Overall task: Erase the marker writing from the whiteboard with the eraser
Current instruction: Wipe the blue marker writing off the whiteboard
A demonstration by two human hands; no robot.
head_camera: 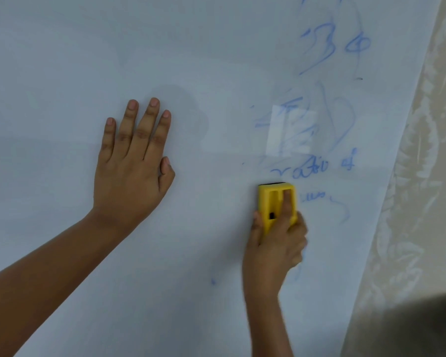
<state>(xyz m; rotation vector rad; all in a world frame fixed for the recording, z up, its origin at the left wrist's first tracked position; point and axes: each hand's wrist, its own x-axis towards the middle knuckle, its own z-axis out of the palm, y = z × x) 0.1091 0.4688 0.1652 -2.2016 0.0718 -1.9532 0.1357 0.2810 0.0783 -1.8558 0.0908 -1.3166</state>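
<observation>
The whiteboard (62, 60) fills most of the view. Blue marker writing (312, 168) runs down its right part, much of it smeared and faint, with clearer strokes just above the eraser. My right hand (276, 251) grips the yellow eraser (269, 202), one finger lying along its back, and presses it flat on the board just below that writing. My left hand (131, 166) rests flat on the board to the left, fingers spread upward, holding nothing.
A pale patterned wall or curtain (422, 176) borders the board's right edge. A dark blurred shape (422, 323) sits in the lower right corner. A small blue mark (213, 280) remains low on the board.
</observation>
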